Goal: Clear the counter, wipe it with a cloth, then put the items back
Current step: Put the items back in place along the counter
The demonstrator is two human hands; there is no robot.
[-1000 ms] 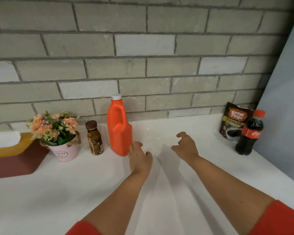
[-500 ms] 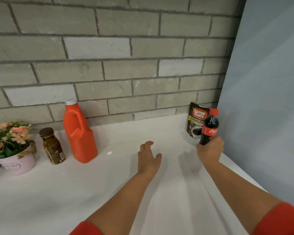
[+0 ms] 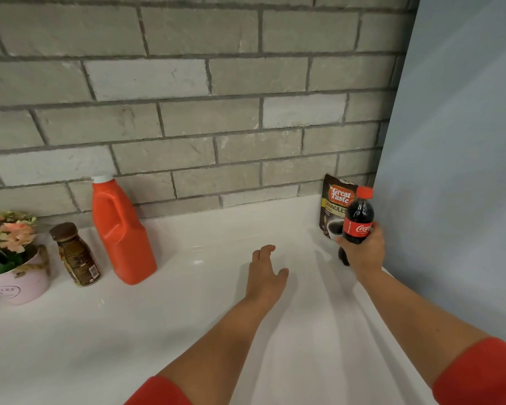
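Head cam, looking down over a white counter [image 3: 187,331] against a grey brick wall [image 3: 187,127]. Right hand [image 3: 362,252] wrapped round the lower half of a cola bottle [image 3: 358,213], fingers and thumb curled tight on the label, red cap up, tilted a touch. Can't tell whether resting on the counter or just off it. All that at the far right corner, right by the pale blue side panel [image 3: 465,141], just in front of a coffee granules pouch [image 3: 333,200] propped against the wall. Left hand [image 3: 266,276] out mid-counter, holding nothing, fingers loose and fairly straight, palm down, low over the surface; hard to say if actually touching. Over on the left, well apart from both hands: orange jug [image 3: 120,232] with a white cap, upright by the wall, then a small brown jar [image 3: 76,255] just beside it, then a pink flower pot [image 3: 15,285] with peach blooms at the frame edge
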